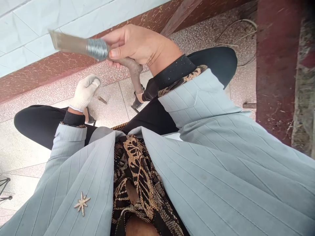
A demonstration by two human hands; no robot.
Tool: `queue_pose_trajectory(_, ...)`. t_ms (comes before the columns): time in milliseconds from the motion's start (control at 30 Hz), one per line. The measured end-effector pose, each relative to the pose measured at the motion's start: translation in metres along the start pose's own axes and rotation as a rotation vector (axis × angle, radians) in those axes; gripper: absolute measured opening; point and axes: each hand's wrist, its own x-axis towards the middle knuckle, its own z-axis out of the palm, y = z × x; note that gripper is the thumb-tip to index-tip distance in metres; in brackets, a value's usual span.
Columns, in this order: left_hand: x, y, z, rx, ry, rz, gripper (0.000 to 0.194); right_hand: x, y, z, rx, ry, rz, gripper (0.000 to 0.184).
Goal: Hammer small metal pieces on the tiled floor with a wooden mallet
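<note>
In my bare right hand [137, 44] is a small adze-like tool [69, 42], raised over the floor. Its flat brownish-grey head, blurred at the far end, points left. Coiled silver wire binds the head to a bent wooden handle, whose lower part angles down below my palm. My thumb and fingers close around the handle just behind the wire. Lower and to the left, my left hand [85, 90], in a white knit glove, is curled closed near my knee. Whatever its fingers may hold is hidden. Beside it, a short brown stick [102, 100] lies on the floor.
A white-tiled wall [36, 19] with a reddish-brown base runs along the top left. At right stands a dark red wooden beam [278, 72], near a pale looped cable [236, 24]. A slanted wooden piece [180, 16] leans at the top. Thin black legs [5, 190] show at far left.
</note>
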Motion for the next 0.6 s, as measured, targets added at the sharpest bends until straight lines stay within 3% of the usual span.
queue_pose_trajectory(100,-0.003,0.011,0.009,0.034,-0.087,-0.024,0.028,0.007,0.002,0.010,0.040,0.275,0.098,0.032)
queue_pose_trajectory(167,-0.006,0.019,0.013,0.045,-0.164,-0.023,0.023,0.011,0.002,0.014,-0.201,0.395,0.253,0.035)
queue_pose_trajectory(200,-0.007,0.022,0.013,0.050,-0.187,-0.021,0.021,0.012,0.002,0.015,-0.396,0.393,0.314,0.037)
queue_pose_trajectory(267,-0.008,0.026,0.011,0.071,-0.184,-0.018,0.019,0.013,0.002,0.017,-0.820,0.235,0.419,0.038)
queue_pose_trajectory(333,-0.008,0.028,0.006,0.114,-0.153,-0.007,0.018,0.013,0.002,0.019,-1.072,-0.035,0.521,0.040)
queue_pose_trajectory(400,-0.008,0.028,0.002,0.167,-0.135,0.007,0.018,0.012,0.002,0.021,-1.067,-0.278,0.637,0.047)
queue_pose_trajectory(467,-0.008,0.026,-0.002,0.193,-0.126,0.013,0.017,0.012,0.000,0.024,-0.953,-0.436,0.700,0.050)
queue_pose_trajectory(600,-0.007,0.021,-0.005,0.134,-0.066,0.004,0.018,0.009,-0.008,0.022,-0.734,-0.550,0.670,0.058)
